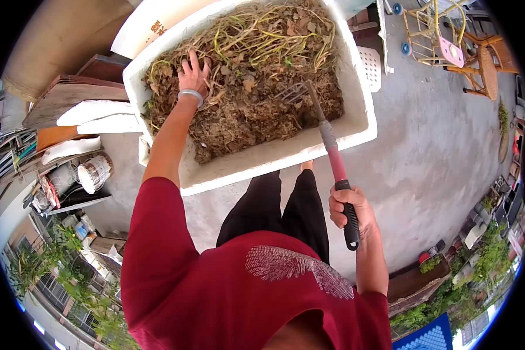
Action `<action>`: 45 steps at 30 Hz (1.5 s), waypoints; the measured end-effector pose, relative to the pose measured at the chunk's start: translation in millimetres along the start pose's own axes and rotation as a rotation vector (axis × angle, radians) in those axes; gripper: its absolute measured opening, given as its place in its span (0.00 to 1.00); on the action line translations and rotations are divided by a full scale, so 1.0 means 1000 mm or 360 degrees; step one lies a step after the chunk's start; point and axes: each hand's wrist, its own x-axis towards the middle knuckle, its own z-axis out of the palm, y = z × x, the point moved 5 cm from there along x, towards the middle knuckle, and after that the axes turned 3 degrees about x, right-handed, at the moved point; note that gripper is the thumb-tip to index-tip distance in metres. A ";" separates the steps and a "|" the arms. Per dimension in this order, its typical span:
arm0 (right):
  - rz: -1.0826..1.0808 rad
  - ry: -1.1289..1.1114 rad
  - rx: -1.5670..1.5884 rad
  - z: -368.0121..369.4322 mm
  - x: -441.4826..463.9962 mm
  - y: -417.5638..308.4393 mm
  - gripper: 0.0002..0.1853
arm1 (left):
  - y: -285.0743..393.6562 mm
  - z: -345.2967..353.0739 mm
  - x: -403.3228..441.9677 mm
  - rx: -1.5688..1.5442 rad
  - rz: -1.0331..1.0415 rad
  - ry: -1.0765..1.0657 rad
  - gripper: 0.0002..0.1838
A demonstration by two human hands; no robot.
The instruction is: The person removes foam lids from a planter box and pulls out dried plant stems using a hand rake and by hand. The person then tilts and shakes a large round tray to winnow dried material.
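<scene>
Spread left hand (pixel 194 80) rests on crumbly-looking soil (pixel 245 125) by the left edge of the tub (pixel 361 126); right hand (pixel 352 207) grasps the probably stiff fork (pixel 336 164) by its grip, the surest hold, tines near the right edge.

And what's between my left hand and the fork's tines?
In the head view, dry leaves and brown, fibrous soil lie between your left hand and the fork's tines, all inside the white tub.

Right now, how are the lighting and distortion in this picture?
Head view: strong fisheye bending, black corners, bluish fringe at the edge. Head view: soft daylight, no hard-edged shadows on the grey floor. Head view: left hand and fork handle look reasonably sharp.
</scene>
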 end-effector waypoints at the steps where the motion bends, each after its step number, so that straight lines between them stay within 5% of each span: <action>1: 0.0033 -0.0062 0.0115 0.005 0.007 0.000 0.07 | -0.004 -0.003 -0.001 -0.0064 0.0006 0.0019 0.38; 15: -0.0106 -0.0132 -0.0011 -0.023 -0.020 0.003 0.06 | -0.085 -0.124 -0.057 -0.0615 0.0436 0.0024 0.46; 20: -0.0200 -0.0096 -0.0231 -0.034 -0.038 0.005 0.10 | -0.106 -0.154 -0.077 -0.0457 0.0531 0.0202 0.47; 24: -0.0255 -0.0048 -0.0324 -0.044 -0.053 0.008 0.11 | -0.119 -0.178 -0.095 -0.0915 0.0667 0.0086 0.46; 28: -0.0357 0.0080 -0.0487 -0.050 -0.072 0.009 0.09 | -0.122 -0.185 -0.117 -0.1221 0.0941 0.0482 0.36; 31: -0.0402 0.0198 -0.0582 -0.053 -0.086 0.011 0.09 | -0.121 -0.190 -0.134 -0.1149 0.0883 0.0213 0.44; 36: -0.0395 0.0321 -0.0735 -0.057 -0.115 0.009 0.09 | -0.119 -0.202 -0.160 -0.1469 0.0996 0.0144 0.43; 41: -0.0420 0.0363 -0.0803 -0.062 -0.131 0.016 0.09 | -0.118 -0.148 -0.165 -0.1673 0.1042 -0.0046 0.49; 45: -0.0449 0.0397 -0.0922 -0.055 -0.135 0.016 0.09 | -0.101 -0.146 -0.160 -0.1251 0.1035 -0.0004 0.57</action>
